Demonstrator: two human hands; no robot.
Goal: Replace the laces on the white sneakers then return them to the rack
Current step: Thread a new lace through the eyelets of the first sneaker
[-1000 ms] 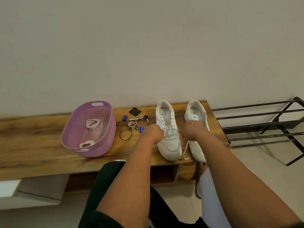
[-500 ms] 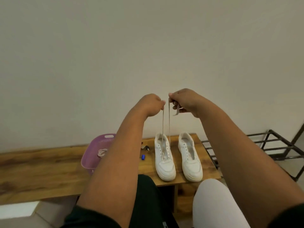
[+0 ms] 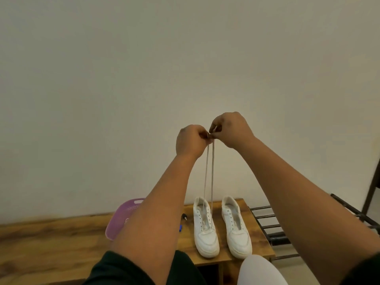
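Both hands, left hand (image 3: 191, 140) and right hand (image 3: 230, 128), pinched the ends of a pale flat shoelace (image 3: 208, 173) high above the left white leather sneaker (image 3: 205, 229). Evening the ends seemed underway; next, crossing them through that sneaker's higher eyelets.

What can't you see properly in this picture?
- Purple basket, head view: the left forearm covers most of it, so its contents are hidden.
- Small things on the bench beside the left sneaker: mostly behind that forearm, too small to name.
- Lace ends: tucked inside the left hand and right hand.
- Rack: cut off by the right forearm.
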